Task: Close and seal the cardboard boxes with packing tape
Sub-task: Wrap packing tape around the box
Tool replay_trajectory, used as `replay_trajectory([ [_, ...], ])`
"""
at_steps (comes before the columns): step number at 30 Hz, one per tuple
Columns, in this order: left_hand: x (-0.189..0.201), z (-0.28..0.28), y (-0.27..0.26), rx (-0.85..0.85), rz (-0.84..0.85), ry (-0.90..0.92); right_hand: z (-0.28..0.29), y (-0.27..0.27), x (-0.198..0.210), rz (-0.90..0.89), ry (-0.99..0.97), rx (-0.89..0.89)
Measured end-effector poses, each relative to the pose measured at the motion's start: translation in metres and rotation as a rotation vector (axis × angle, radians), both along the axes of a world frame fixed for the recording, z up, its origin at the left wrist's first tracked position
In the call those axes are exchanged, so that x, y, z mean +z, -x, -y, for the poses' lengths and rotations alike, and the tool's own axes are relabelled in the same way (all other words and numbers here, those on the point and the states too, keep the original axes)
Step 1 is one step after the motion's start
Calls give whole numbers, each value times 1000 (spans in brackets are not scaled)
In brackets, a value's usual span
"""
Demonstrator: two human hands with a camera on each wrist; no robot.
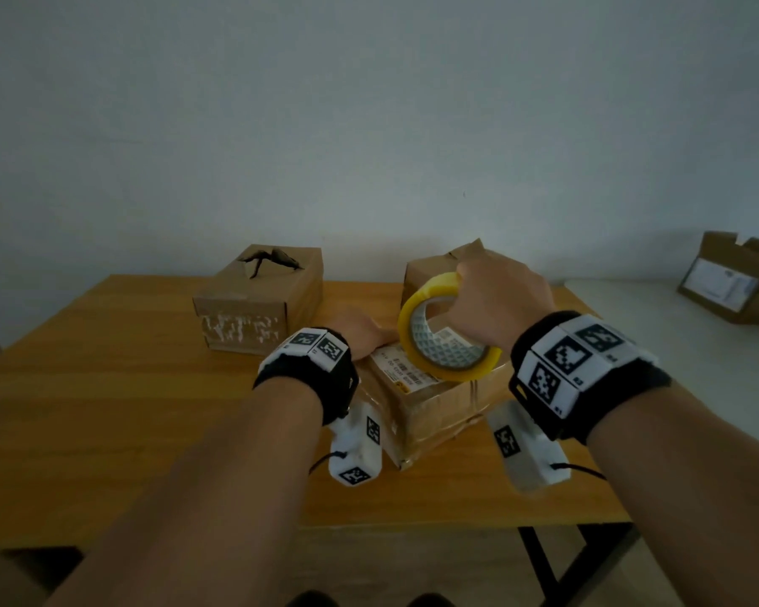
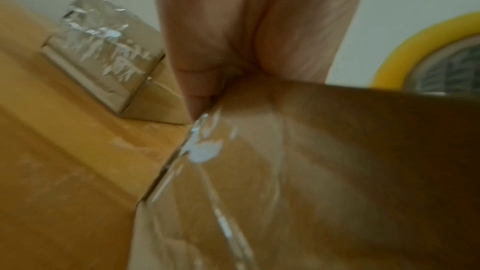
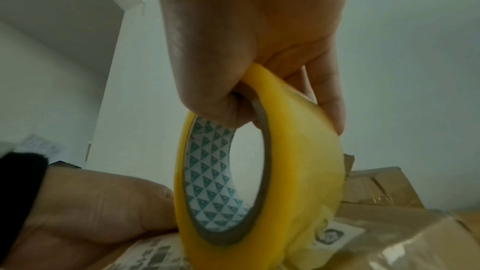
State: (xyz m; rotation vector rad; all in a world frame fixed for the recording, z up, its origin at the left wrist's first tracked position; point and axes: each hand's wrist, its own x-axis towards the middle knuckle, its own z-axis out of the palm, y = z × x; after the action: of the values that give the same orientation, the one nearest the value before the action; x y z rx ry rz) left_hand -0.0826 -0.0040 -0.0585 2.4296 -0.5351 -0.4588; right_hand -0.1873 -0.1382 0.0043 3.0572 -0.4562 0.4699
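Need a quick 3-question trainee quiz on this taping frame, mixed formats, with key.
1. True or false: the right hand holds the yellow tape roll with fingers through its core.
2. Multiple choice: the left hand rests on: A) the near box with the label; B) the far left box; C) the bare wooden table.
3. Fill in: the box off the wooden table, far right, has its flaps ____.

Key: 1 true; 2 A; 3 open.
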Motion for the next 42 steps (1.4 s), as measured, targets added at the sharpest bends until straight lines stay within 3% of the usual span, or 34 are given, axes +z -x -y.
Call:
replay_trajectory([
  [4,-3,-6,4,25,-95,12,-5,-2,2,4,-19,-3],
  [7,-1,-1,4,-2,-21,-84,-6,-3,1,21,-50,-23],
  [10,-2,4,5,-24,31,-167,-1,-2,-7,78,-224,-41],
  [13,-9,2,3,6,62,-101,7,3,-17,139,-489,116],
  [16,-7,-12,1,75,62,-7,12,13,-22,86,-720,333],
  [24,0,-22,3,110,30,65,-3,11,-14,76,-524,353],
  [31,-1,-20,3,114,36,34,-9,22,22,-190,-332,267],
  [35,-3,-22,2,128,27,67,-11,32,23,-349,-307,224],
  [42,-7,-23,-2,113,84,47,-18,33,24,-421,-241,229],
])
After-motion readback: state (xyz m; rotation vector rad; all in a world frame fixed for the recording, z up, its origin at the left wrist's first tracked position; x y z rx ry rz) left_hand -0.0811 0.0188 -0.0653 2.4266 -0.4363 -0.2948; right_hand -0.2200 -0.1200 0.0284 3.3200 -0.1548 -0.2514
